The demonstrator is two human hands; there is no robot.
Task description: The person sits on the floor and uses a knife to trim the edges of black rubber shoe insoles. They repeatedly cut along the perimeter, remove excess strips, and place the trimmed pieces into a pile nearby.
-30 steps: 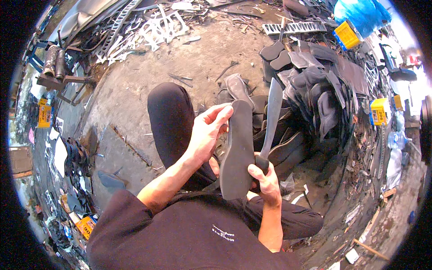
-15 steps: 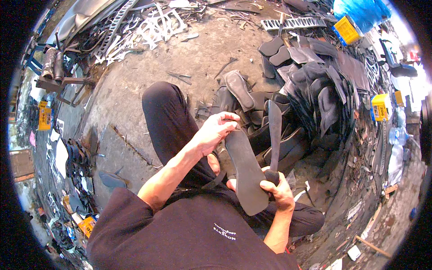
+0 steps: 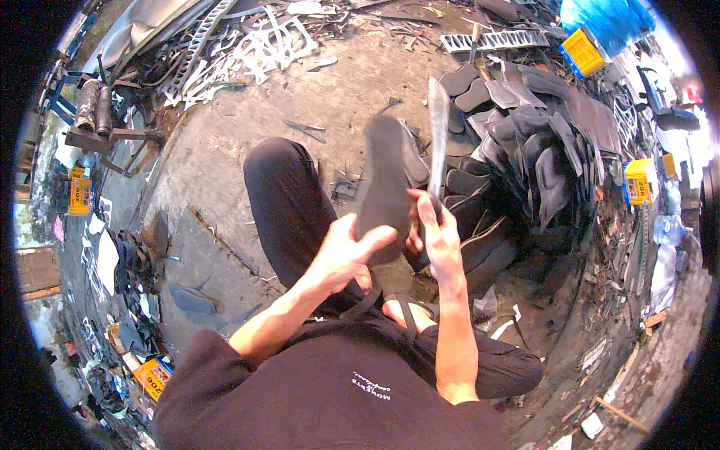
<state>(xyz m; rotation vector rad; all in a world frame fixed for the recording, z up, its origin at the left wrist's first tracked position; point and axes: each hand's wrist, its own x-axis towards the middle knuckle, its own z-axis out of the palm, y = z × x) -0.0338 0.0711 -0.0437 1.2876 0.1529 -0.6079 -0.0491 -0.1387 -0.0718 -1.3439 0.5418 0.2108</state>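
In front of my lap I hold a dark shoe sole upright, somewhat blurred by motion. My left hand is closed on its lower end, the thumb lying across its face. A long-bladed knife is in my right hand, its handle mostly hidden in my fist and its blade pointing up and away. The blade stands just right of the sole, with a small gap between them at the top. Beyond my hands lie several loose dark soles on the ground.
A large heap of dark soles rises at the right. White offcuts litter the far left. A metal stand with rollers is at the left; yellow boxes stand around. My bent knee borders the space on the left.
The sole has swung upright and turned, and my left hand has gone from its top end to its lower end. My right hand no longer touches the sole and has moved up with the knife.
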